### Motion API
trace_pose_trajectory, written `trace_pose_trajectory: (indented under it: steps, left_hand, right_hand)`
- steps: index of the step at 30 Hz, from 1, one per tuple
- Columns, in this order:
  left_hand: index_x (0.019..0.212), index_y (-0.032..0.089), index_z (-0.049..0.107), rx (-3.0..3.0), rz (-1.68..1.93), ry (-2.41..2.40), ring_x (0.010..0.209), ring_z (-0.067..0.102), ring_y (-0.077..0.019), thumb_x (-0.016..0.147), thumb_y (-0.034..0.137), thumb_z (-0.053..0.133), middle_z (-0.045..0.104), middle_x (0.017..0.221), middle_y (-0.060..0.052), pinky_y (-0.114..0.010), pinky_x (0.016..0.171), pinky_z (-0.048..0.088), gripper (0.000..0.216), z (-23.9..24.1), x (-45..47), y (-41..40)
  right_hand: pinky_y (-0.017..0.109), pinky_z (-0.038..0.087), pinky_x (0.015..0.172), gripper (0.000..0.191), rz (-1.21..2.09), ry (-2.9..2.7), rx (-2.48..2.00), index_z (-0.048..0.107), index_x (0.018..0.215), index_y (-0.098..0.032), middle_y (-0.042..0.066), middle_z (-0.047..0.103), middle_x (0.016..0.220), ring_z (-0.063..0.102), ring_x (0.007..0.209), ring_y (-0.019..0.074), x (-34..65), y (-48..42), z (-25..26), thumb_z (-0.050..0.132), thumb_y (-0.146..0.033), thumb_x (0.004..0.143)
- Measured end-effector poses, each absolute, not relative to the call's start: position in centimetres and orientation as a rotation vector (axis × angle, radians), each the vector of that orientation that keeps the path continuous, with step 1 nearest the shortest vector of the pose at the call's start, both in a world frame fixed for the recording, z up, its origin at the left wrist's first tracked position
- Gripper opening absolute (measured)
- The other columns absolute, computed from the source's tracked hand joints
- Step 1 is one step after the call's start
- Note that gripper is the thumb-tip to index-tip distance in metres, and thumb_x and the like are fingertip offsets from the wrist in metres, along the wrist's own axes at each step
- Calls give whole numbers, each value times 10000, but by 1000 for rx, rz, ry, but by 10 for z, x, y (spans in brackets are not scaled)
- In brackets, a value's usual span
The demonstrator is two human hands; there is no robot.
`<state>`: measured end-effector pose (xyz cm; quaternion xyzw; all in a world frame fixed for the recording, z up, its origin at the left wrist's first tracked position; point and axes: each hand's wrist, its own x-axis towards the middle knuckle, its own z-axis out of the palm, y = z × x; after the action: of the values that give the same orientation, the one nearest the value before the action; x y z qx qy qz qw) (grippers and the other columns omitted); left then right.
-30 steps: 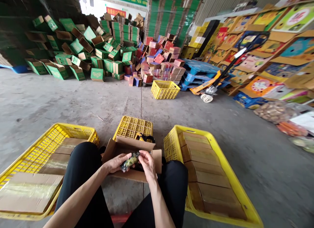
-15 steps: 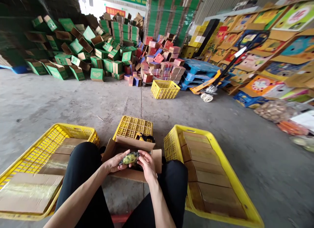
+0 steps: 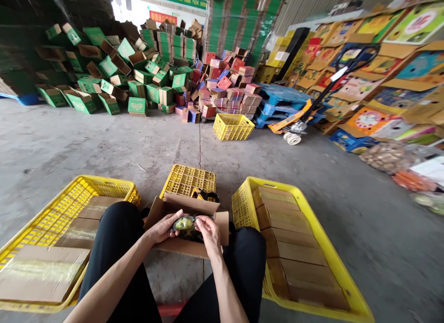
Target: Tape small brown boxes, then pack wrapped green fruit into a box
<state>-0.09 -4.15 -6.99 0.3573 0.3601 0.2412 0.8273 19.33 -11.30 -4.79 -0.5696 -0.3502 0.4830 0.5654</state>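
I sit with an open brown cardboard box [image 3: 180, 205] between my knees. A small greenish-yellow packet in dark wrapping [image 3: 183, 224] is held over the box's opening. My left hand [image 3: 163, 228] cups it from the left and my right hand [image 3: 207, 232] pinches its right end. Both hands have their fingers closed on the packet. What lies inside the box is hidden by my hands.
A yellow crate [image 3: 58, 207] with taped cartons stands at my left, another yellow crate [image 3: 308, 207] with cartons at my right, an upturned yellow crate [image 3: 189, 177] ahead. Piles of green and red boxes [image 3: 138, 73] and a pallet jack [image 3: 298, 124] stand farther off.
Both hands have turned the packet and lowered it slightly toward the box opening. My right hand's fingers have moved in over its right end.
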Motion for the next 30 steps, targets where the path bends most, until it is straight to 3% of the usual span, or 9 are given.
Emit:
trace_pose_trajectory:
  steps: [6,10,14,24,30]
  left_hand:
    - [1326,205,716,635,536,870,660,737,-121,923,563,748,773,1144,-113,-143,453,488,540,-70,-4,-37]
    - [1238,182,751,596,565,852,694,749,-119,902,401,823,780,1089,-100,-145,529,560,407,-75,-4,-35]
    - [1133,155,774,577,583,816,628,713,-101,886,376,844,780,971,-84,-150,537,572,339,-80,-3,-35]
    - [1126,182,770,613,738,778,742,710,-123,728,399,965,751,1049,-65,-237,690,623,494,-79,-5,-35]
    - [1272,206,711,689,810,797,830,735,-174,697,400,977,764,1054,-69,-267,727,584,662,-76,-4,-37]
  right_hand:
    - [393,640,786,552,1091,-787,-1366,797,868,-211,73,776,803,749,768,252,195,-112,-45,856,-720,662]
    - [391,644,790,546,1075,-763,-1382,788,842,-212,75,776,823,751,779,248,195,-110,-45,856,-721,656]
    - [390,647,819,534,1097,-757,-1365,791,850,-214,68,777,841,755,806,244,195,-110,-45,867,-705,654]
    - [458,638,933,553,1120,-686,-1325,804,902,-221,79,789,944,752,926,278,193,-113,-44,894,-696,633]
    - [439,648,886,540,1128,-615,-1329,766,874,-218,86,769,981,739,960,276,195,-111,-49,858,-712,676]
